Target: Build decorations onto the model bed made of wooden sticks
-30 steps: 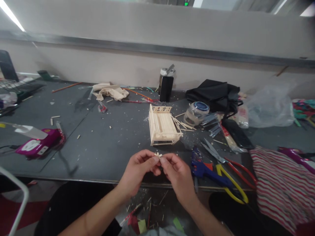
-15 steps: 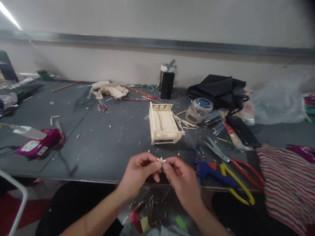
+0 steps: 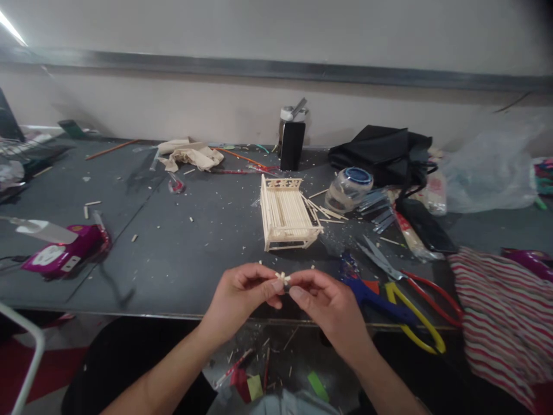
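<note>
Between my fingertips is a tiny star-shaped piece of pale wooden sticks [image 3: 283, 277], above the table's front edge. My left hand [image 3: 242, 294] pinches it from the left with thumb and forefinger. From the other side my right hand [image 3: 326, 300] has its thumb and forefinger closed at the piece's right arm. Just beyond my hands stands a miniature bed [image 3: 287, 216] built of thin wooden sticks, with a patterned headboard at its far end. Loose wooden sticks [image 3: 330, 214] lie to the bed's right.
Red-handled scissors [image 3: 391, 268] and a blue and yellow cutting tool [image 3: 384, 305] lie on the right, by a striped cloth [image 3: 496, 323]. Behind the bed a phone [image 3: 292, 146] leans on a bottle. A clear jar [image 3: 349, 190] stands right; a purple glue gun [image 3: 64, 251] lies left.
My right hand has shifted slightly right and its fingers have loosened around the small star piece, which shows more now. The view has shifted slightly; the bed has stayed in place.
</note>
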The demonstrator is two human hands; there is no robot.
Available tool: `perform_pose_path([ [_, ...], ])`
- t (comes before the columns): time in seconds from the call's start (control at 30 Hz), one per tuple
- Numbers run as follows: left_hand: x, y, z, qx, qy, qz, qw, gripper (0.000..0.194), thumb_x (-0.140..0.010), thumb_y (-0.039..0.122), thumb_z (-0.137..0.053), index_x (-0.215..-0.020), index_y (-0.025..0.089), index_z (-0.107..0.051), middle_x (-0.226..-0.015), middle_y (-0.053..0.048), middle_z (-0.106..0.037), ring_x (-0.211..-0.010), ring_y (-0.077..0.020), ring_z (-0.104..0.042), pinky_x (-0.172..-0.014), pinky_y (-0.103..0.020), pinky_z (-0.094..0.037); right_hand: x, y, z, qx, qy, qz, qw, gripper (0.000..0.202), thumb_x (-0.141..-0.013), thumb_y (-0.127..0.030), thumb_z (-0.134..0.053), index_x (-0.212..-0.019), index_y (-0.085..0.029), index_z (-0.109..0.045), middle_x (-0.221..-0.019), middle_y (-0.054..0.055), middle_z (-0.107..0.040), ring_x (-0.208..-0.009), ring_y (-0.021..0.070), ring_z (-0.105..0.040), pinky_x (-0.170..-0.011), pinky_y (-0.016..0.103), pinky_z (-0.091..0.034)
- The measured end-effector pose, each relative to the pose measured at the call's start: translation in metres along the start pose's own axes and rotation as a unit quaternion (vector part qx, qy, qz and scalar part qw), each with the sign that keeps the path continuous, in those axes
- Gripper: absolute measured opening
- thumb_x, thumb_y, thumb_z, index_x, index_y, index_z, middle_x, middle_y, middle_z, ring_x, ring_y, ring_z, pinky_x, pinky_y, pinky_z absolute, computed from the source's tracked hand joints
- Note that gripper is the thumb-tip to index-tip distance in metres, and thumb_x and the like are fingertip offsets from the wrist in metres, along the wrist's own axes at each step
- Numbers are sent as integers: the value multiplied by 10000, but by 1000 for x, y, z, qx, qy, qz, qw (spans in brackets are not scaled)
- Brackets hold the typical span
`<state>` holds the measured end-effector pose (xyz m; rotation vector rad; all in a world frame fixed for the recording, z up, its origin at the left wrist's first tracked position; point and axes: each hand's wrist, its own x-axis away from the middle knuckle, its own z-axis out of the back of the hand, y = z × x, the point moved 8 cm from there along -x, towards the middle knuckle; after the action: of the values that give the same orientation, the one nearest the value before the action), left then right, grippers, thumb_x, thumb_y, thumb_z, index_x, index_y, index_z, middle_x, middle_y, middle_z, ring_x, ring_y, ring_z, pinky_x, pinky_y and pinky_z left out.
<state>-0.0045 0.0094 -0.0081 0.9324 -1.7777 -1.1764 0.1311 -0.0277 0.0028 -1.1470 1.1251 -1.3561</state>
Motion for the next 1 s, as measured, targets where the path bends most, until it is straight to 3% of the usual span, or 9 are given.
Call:
perform_pose_path([
  [0.17, 0, -11, -3, 32, -23, 30, 999, 144, -710, 234, -758, -778, 132, -682, -704, -9, -683, -568, -96, -639, -593, -207, -516, 1, -1, 3, 57, 33, 25, 998, 147, -814, -336, -637, -784, -201, -684, -698, 5, -693, -636, 145, -639, -576, 220, -494],
  [0.3, 1, -8, -7, 42, -42, 26, 998, 180, -737, 252, -739, -857, 131, -682, -741, -15, -682, -602, -93, -643, -619, -203, -516, 3, -3, 3, 78, 42, 37, 995, 128, -820, -311, -628, -764, -203, -669, -684, -9, -674, -607, 124, -615, -546, 195, -467],
  [1.0, 5, -4, -5, -50, 8, -5, 999, 157, -808, 295, -658, -765, 145, -659, -581, -14, -670, -541, -117, -634, -575, -214, -498, 6, 4, -4, 79, 20, 16, 997, 172, -856, -334, -570, -787, -196, -645, -723, 10, -676, -638, 138, -620, -577, 212, -470],
])
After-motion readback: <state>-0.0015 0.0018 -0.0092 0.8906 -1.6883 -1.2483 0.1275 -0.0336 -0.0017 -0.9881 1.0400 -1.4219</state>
